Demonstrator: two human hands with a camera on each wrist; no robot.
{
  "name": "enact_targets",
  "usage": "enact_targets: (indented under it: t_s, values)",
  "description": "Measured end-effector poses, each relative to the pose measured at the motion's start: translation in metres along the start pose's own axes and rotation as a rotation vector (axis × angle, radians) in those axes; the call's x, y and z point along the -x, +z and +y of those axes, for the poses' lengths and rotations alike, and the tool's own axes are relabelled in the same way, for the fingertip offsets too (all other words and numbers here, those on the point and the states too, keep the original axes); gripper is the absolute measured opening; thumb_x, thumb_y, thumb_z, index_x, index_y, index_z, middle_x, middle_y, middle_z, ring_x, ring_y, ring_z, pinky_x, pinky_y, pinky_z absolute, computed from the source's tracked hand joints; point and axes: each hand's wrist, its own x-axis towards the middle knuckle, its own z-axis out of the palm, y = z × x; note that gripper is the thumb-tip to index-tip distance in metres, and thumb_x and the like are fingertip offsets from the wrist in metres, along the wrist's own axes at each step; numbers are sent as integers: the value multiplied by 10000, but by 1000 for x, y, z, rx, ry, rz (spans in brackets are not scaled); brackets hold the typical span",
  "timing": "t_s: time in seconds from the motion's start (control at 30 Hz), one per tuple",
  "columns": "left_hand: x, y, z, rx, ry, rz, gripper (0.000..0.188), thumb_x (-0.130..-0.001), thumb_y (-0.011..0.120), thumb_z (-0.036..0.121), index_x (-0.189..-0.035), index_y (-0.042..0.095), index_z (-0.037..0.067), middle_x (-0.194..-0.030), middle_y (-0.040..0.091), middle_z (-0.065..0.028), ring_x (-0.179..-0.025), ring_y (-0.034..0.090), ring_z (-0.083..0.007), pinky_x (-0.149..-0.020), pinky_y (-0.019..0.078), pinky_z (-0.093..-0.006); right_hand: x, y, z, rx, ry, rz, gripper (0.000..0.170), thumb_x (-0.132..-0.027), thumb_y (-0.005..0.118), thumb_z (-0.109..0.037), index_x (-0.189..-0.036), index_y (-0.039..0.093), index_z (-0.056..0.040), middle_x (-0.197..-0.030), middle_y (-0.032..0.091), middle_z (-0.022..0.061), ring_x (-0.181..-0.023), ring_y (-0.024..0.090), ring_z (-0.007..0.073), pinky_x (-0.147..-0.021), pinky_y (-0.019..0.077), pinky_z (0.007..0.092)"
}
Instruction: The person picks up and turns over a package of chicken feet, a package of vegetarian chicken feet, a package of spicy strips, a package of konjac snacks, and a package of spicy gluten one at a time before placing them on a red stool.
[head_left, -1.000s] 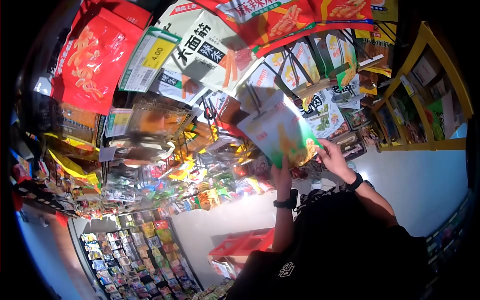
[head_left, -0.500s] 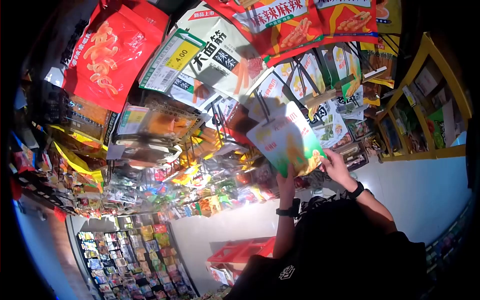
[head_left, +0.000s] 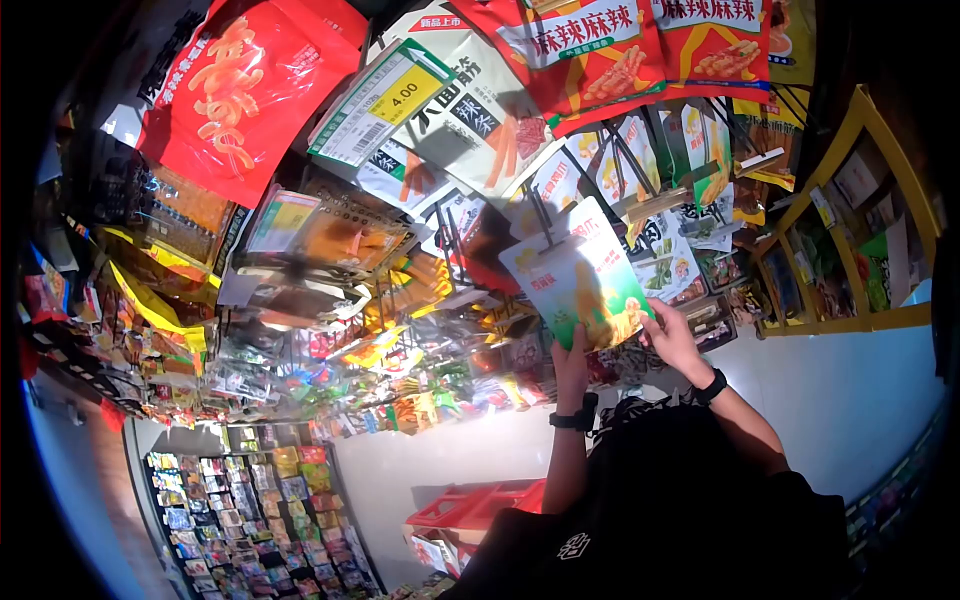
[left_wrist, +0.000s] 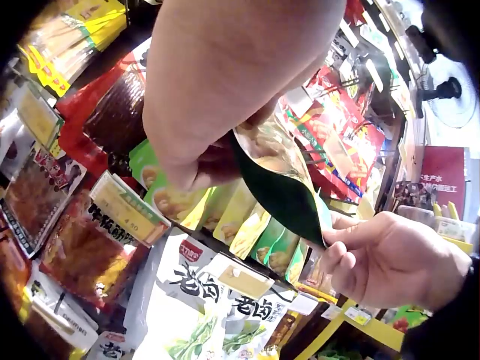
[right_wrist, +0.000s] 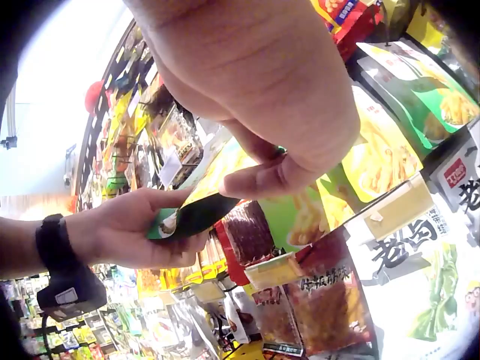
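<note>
- With left hand point(head_left: 569, 374) and right hand point(head_left: 677, 348), I'm pinching a white-green packet point(head_left: 575, 285) at its lower corners; fingers narrow on both sides.
- Packet is slanting up from the fingers, just before hanging bags point(head_left: 630, 165); can't tell if its top is touching a hook.
- Probably handling light, soft, a bit slippery; I'm judging the bottom edge the best hold, gentle squeeze.
- Smooth printed film is catching light; dark green base is bowing between fingers.
- Glossy red bag point(head_left: 230, 95) is hanging up-left of fingers.
</note>
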Motion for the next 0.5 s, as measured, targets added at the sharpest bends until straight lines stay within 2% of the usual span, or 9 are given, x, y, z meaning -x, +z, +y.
enact_targets:
  t_s: [0.17,0.5]
  values:
    - [-2,-2,-6,33,-85,17,254,-924,549,205,-1054,569,-13,-963,594,-20,-872,523,-90,-769,419,-252,1,1,-1,-3,-16,34,281,-916,506,-87,-1189,515,-17,-635,565,31,-542,558,74,-504,457,229]
    - [-16,2,-6,94,-87,-9,287,-923,553,224,-1088,552,-11,-978,576,-15,-870,498,-87,-757,408,-244,-5,0,-12,-79,-46,59,302,-913,513,-70,-1204,487,6,-723,590,46,-581,578,75,-529,475,221]
